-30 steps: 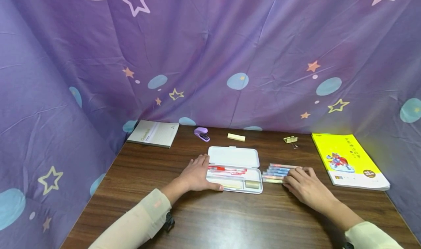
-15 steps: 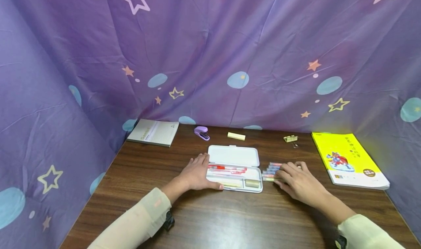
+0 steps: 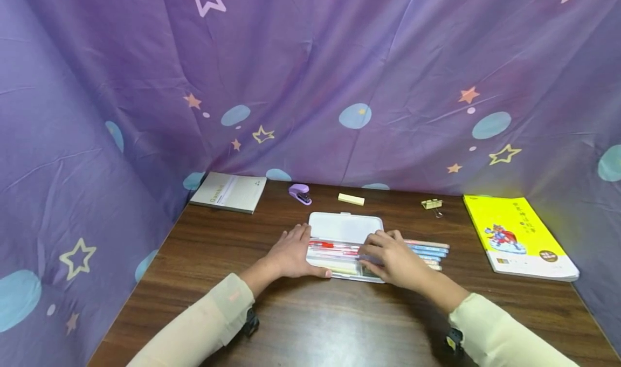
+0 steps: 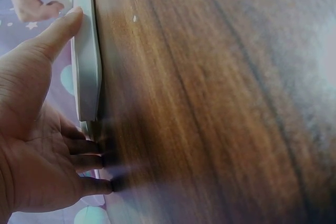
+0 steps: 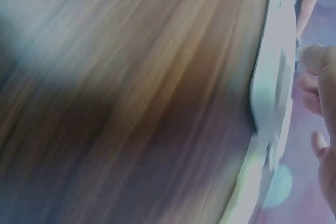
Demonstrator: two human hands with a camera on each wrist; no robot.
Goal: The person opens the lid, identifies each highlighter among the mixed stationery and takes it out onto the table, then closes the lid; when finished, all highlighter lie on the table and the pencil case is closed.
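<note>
In the head view, a white pencil case (image 3: 345,227) lies with its lid folded back. Red pens (image 3: 335,246) are in its long compartment, and a pale yellow strip (image 3: 335,267) lies in the front one. My left hand (image 3: 291,255) is at the case's left end, fingers extended, thumb at the front edge; the left wrist view shows that thumb (image 4: 73,19) against the case's side. My right hand (image 3: 390,256) is over the case's right end, fingers bent down at the red pens' ends; whether it pinches one I cannot tell. Several pale and blue pens (image 3: 429,250) lie to the right, partly behind this hand.
Along the back of the wooden table (image 3: 335,324) are a grey notebook (image 3: 232,192), a purple stapler (image 3: 300,194), a yellow block (image 3: 351,199) and a gold binder clip (image 3: 432,204). A yellow book (image 3: 519,235) lies at the right. A purple curtain (image 3: 310,87) surrounds the table.
My right hand has moved left from the loose pens onto the right part of the pencil case, uncovering the pens' right ends. The left hand stays at the case.
</note>
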